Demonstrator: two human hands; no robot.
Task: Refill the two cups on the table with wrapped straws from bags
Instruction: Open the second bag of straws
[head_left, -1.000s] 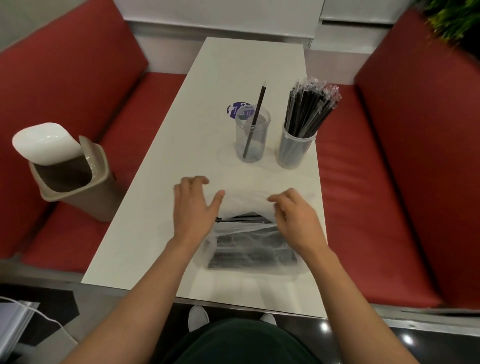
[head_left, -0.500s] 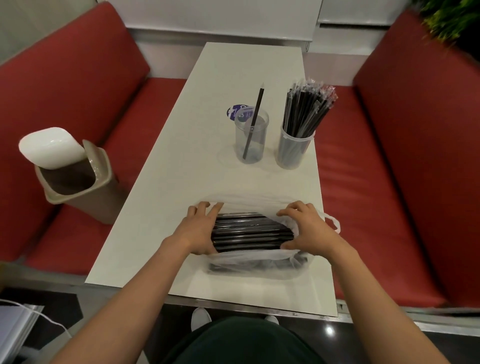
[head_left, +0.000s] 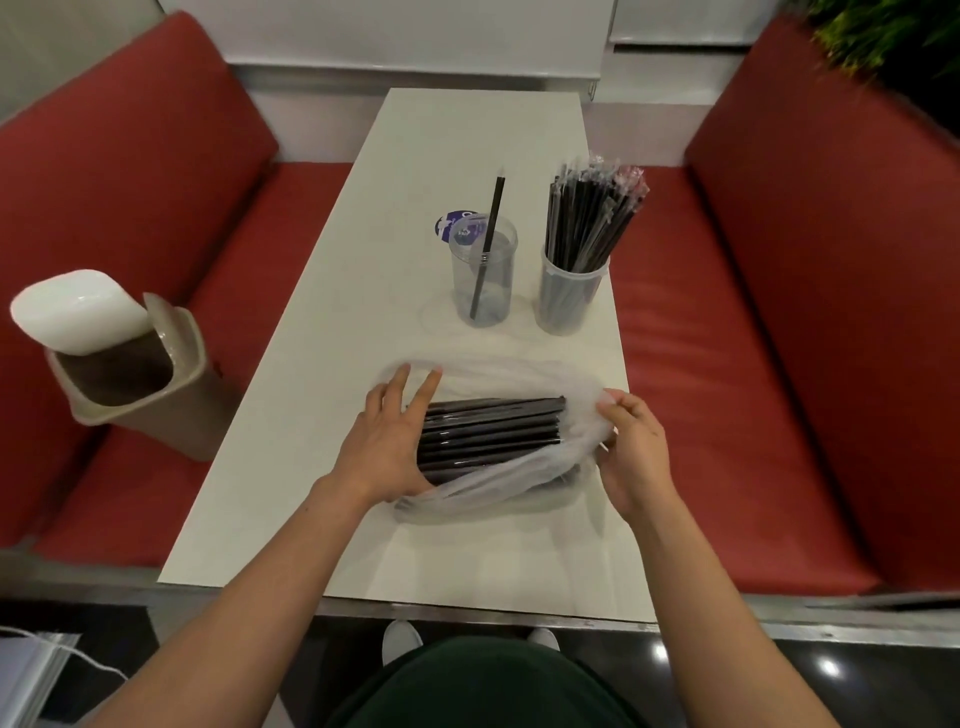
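A thin clear plastic bag (head_left: 498, 480) lies near the front of the white table (head_left: 363, 322), opened to show a flat bundle of black wrapped straws (head_left: 493, 428). My left hand (head_left: 387, 441) rests on the bundle's left end with fingers spread, the thumb side hidden against the straws. My right hand (head_left: 631, 449) pinches the bag's right edge and holds it up. Behind the bag stand two clear cups: the left cup (head_left: 483, 278) holds a single black straw, the right cup (head_left: 569, 291) is packed with several wrapped black straws.
A round purple sticker (head_left: 451, 226) lies on the table behind the left cup. A beige bin (head_left: 140, 379) with its white lid tipped open sits on the red bench at the left. Red benches flank the table on both sides.
My right hand has moved off the bundle to the right and lifted the bag's edge. My left hand has spread over the bundle's left end. More of the straws show.
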